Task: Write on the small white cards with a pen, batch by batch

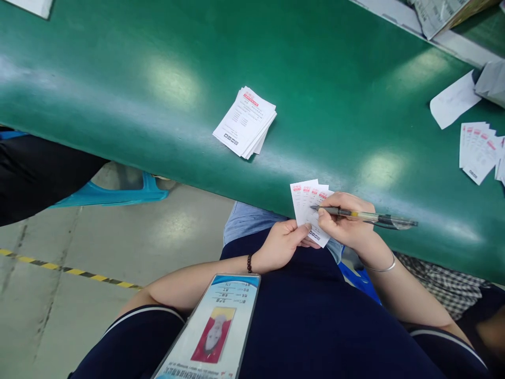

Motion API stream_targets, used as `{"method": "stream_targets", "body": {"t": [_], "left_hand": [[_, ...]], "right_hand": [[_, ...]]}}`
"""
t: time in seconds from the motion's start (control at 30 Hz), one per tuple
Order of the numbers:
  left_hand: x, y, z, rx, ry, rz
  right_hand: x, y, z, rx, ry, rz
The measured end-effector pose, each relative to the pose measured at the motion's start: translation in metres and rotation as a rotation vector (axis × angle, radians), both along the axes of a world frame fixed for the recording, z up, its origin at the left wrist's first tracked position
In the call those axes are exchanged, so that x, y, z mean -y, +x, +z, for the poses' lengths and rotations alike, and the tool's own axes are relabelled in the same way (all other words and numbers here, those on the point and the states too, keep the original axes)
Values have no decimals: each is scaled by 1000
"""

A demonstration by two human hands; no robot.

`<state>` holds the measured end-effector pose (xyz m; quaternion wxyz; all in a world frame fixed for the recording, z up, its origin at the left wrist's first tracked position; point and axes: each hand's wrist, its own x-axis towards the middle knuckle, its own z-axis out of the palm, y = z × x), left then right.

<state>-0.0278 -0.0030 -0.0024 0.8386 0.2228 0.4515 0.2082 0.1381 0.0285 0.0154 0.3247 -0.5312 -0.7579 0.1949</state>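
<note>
My left hand (281, 243) grips several white certificate cards (302, 208) fanned out at the table's near edge, with the thumb on top near their lower end. In my right hand (349, 218) is a pen (379, 217) with a dark clip end, its tip at the face of the cards. The right fingers cover part of the card on the right. Further back on the table lies a loose stack of certificate cards (246, 121) with red headings, apart from both hands.
The green table (323, 105) runs across the view. At the right lie more fanned cards (479, 152), a white paper slip (453, 100) and a grey packet (491, 83). A blue stool (118, 195) stands at the left. An ID badge (213, 326) hangs before me.
</note>
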Motion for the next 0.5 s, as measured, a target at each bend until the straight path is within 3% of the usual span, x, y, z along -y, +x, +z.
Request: {"method": "stream_targets", "body": {"t": [0.5], "left_hand": [[0,1,1,-4,8,1]], "right_hand": [[-1,2,-4,37,59,60]]}}
